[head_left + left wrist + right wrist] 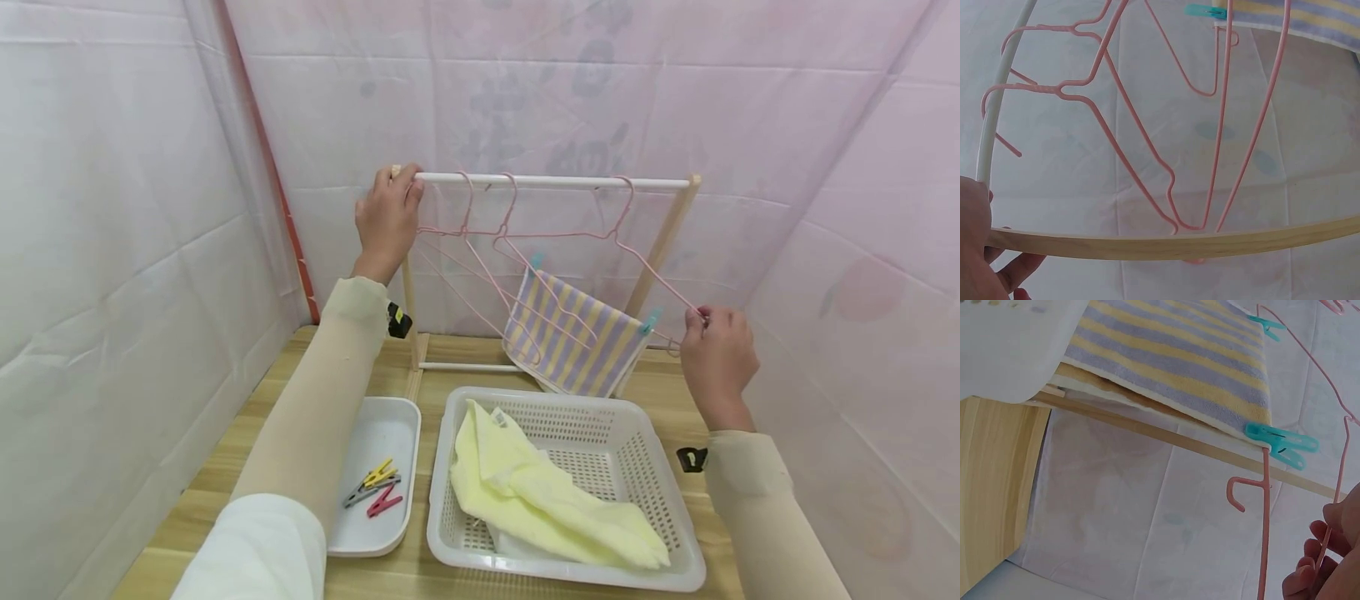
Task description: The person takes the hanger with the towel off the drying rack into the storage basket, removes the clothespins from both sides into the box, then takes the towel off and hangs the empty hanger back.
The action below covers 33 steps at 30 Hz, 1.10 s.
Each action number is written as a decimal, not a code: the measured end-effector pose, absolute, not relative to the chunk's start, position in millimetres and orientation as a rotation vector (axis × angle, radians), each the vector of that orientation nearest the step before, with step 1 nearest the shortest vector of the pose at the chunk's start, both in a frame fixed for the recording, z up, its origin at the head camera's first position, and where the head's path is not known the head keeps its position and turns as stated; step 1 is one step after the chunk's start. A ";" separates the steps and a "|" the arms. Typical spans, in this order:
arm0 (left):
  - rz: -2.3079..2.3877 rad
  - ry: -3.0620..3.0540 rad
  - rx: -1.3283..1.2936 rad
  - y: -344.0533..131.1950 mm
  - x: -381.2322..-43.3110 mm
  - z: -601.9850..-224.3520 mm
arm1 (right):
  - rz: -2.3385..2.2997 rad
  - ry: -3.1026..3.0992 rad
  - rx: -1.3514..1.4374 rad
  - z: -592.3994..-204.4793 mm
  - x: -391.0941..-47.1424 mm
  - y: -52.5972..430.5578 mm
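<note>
The left hand (387,221) grips the top left corner of the drying rack (555,181), fingers curled over it; the right hand (718,354) pinches one sloping arm of a pink hanger (663,282) hooked on the rack's white bar. Below the right hand's side of the bar hangs a striped towel (577,333), its two upper corners held by teal clips (651,321). Two more pink hangers (516,196) hang farther left, their wires crossing in front of the towel. A white basket (562,570) stands before the rack, close to the towel's lower edge, with a crumpled yellow towel (540,500) in it. Left of the basket, a tray (375,425) holds yellow, gray and red clothespins (386,502); the left forearm covers part of it. All this stands on a wooden surface (217,475), with pale sheeting (120,167) around.

The left wrist view shows fingertips behind the rack's post, hidden from the head camera. The right wrist view shows the fingers curled about the hanger wire and the towel's layers parted along its lower edge.
</note>
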<state>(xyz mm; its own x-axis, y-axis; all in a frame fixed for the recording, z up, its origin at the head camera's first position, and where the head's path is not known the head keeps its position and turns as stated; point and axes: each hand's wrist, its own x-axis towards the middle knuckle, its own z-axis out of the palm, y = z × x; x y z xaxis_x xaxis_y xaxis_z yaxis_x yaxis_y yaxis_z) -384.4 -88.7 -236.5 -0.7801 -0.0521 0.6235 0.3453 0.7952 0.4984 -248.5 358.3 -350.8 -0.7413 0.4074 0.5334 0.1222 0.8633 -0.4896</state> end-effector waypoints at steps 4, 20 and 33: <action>-0.813 -2.347 -0.209 -88.6 -383.9 -235.9 | 0.540 -2.362 -0.361 -351.0 -247.0 357.2; -0.817 -2.345 -0.203 -91.7 -385.7 -237.0 | 0.416 -2.272 -0.314 -350.2 -244.7 352.2; -0.839 -2.352 -0.200 -89.4 -384.7 -236.7 | 0.248 -2.149 -0.218 -351.6 -241.9 352.7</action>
<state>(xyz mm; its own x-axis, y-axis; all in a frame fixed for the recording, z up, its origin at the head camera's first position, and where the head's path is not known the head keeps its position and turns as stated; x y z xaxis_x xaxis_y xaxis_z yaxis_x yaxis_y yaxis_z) -384.7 -89.4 -236.7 -0.7928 -0.0641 0.6061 0.3340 0.7862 0.5200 -241.9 352.7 -351.6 -0.5515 0.2495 0.7960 0.0618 0.9638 -0.2593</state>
